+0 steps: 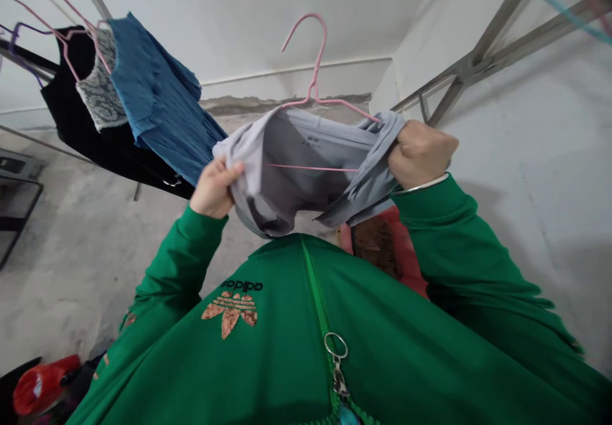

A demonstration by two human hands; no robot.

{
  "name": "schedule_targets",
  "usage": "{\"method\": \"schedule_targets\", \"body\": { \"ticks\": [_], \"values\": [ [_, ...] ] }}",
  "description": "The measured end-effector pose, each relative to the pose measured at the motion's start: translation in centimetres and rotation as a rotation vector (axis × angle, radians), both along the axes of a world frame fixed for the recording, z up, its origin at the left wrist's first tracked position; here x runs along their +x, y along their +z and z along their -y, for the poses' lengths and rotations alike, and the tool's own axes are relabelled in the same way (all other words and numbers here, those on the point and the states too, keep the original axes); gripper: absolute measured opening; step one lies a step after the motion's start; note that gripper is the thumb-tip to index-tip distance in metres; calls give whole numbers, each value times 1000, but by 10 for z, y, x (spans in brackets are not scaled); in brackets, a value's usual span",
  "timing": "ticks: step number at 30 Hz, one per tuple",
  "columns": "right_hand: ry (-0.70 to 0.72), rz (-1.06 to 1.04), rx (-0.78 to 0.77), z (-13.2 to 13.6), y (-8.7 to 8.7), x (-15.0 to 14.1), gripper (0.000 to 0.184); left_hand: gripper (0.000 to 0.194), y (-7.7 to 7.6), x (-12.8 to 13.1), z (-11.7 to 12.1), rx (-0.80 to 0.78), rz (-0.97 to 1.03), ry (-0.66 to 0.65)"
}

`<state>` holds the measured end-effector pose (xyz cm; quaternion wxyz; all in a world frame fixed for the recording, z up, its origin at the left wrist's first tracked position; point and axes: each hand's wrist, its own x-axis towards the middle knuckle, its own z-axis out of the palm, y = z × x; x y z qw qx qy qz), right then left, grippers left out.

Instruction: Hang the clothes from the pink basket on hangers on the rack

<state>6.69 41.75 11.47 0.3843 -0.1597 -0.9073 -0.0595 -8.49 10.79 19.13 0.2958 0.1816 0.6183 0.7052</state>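
Note:
A light grey garment (325, 133), probably a shirt, hangs spread on a pink wire hanger (317, 62) in front of me. The hanger's hook points up, and its lower bar crosses the garment's opening. My left hand (215, 186) grips the cloth at the left side, thumb on the outside. On the right side, my right hand (421, 153) is closed in a fist around the bunched fabric near the hanger's end. Part of the hanger is hidden inside the cloth.
At left, a blue garment (162, 93), a patterned top (102, 84) and black clothing (71, 113) hang from a rack. Metal bars (471, 68) run along the right wall. Below my right arm stands a red basin (406, 246) with brown cloth inside. A red object (43, 383) lies at lower left.

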Motion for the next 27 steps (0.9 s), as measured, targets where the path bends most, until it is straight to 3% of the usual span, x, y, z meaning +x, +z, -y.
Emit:
{"method": "schedule_targets", "body": {
  "ticks": [4, 7, 11, 15, 18, 22, 27],
  "values": [
    [171, -136, -86, -5, -17, 7, 17, 48, -54, -2, 17, -252, 100, -107],
    [262, -174, -109, -4, -27, 13, 22, 45, -75, -22, 30, -405, -94, 62],
    [317, -152, -160, 0, -34, 17, 25, 30, -73, -47, 27, -454, -431, 289],
    [335, -114, -198, 7, -38, 19, 28, 25, -69, -60, 5, -544, -569, 404],
    [329, -126, -221, 10, -41, 23, 29, 25, -71, -61, -10, -525, -572, 385],
    [301, -144, -268, 10, -46, 29, 28, 16, -66, -61, -19, -343, -474, 323],
    [288, -215, -369, 11, -56, 38, 27, 13, -50, -84, -2, -269, -392, 391]
  ]
}}
